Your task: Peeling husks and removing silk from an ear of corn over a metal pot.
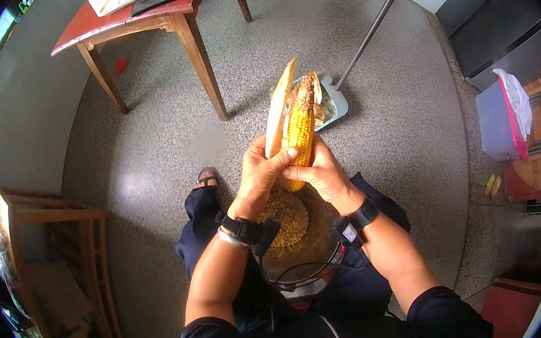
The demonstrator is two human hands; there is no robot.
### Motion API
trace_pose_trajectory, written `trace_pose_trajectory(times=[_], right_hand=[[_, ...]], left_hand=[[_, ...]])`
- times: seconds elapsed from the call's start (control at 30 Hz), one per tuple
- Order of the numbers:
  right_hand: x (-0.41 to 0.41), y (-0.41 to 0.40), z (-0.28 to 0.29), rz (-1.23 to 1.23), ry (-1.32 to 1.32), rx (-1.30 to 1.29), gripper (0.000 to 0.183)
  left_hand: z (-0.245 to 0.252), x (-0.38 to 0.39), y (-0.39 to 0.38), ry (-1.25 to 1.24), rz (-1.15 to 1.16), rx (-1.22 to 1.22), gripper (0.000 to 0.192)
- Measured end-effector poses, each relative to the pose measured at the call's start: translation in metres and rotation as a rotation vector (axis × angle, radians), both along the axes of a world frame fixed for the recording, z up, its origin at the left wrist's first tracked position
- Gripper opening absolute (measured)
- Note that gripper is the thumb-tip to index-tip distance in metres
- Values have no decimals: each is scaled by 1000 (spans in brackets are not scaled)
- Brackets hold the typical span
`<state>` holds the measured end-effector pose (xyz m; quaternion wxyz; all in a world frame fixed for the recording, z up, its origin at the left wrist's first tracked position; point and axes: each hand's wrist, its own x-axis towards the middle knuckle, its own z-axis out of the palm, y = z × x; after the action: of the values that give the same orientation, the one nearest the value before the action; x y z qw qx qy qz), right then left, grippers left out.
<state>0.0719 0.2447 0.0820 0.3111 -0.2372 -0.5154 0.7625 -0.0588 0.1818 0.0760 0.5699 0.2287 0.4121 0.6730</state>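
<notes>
An ear of dried yellow corn [301,120] points away from me, its brown tip up and its kernels bare on the near side. Pale dry husk [281,102] stands peeled along its left side. My left hand [263,170] grips the ear and husk from the left, thumb across the kernels. From the right, my right hand [323,170] wraps the lower part of the ear, its thumb beside the other. Below both hands, between my knees, is a round bucket [326,242] with loose yellow corn kernels [289,222] in its bottom; the forearms hide part of it.
A long-handled dustpan [338,101] holding husk scraps lies beyond the ear. Farther left stands a red-topped wooden table [133,22]. A wooden rack [55,213] is at the left, a plastic storage box [492,118] at the right. Two small ears of corn [492,186] lie near it.
</notes>
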Motion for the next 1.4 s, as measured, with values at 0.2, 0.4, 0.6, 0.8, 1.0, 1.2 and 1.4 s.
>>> trace_pose_trajectory(times=[0.2, 0.4, 0.6, 0.8, 1.0, 1.2, 1.4], right_hand=[[-2, 2, 4, 24, 35, -39, 62], [1, 1, -6, -26, 37, -168, 54], [5, 11, -19, -80, 96, -310, 45], [4, 20, -18, -118, 228, -481, 40], [22, 35, -14, -105, 234, -564, 51], [32, 36, 9, -135, 293, -568, 59], [33, 36, 5, -85, 251, -522, 58]], left_hand=[[-10, -1, -3, -134, 127, -82, 23], [-20, -2, -3, -23, 193, -97, 17], [-11, -4, 1, -151, 260, 54, 15], [-15, -12, -4, -319, 145, 24, 11], [-12, -32, -7, -285, 267, -102, 17], [-17, -52, -12, -165, 530, -253, 21], [-20, -55, -13, -209, 509, -169, 16]])
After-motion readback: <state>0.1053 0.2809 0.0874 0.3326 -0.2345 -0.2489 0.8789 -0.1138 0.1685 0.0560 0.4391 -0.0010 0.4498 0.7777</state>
